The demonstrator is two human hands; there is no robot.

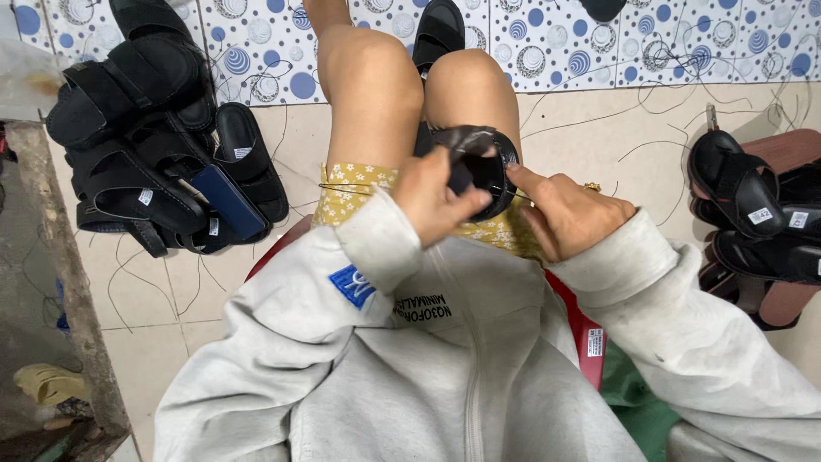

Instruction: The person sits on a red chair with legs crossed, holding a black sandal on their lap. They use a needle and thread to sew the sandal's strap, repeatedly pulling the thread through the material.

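Observation:
A black strapped sandal [481,168] rests on my lap between my knees. My left hand [434,197] grips its near side, fingers closed around a strap. On the other side my right hand [566,214] pinches the sandal's rim, index finger stretched along it, and seems to hold a thin thread or needle there. I wear a grey zipped sweater [445,359] and yellow flowered shorts [351,195]. The sole under the straps is mostly hidden by my hands.
A heap of black sandals [150,137] lies on the floor at the left, with a dark blue flat item [227,202] on it. More sandals [753,214] are stacked at the right. Loose threads litter the beige tiles [599,128]. A concrete ledge [43,282] runs along the left.

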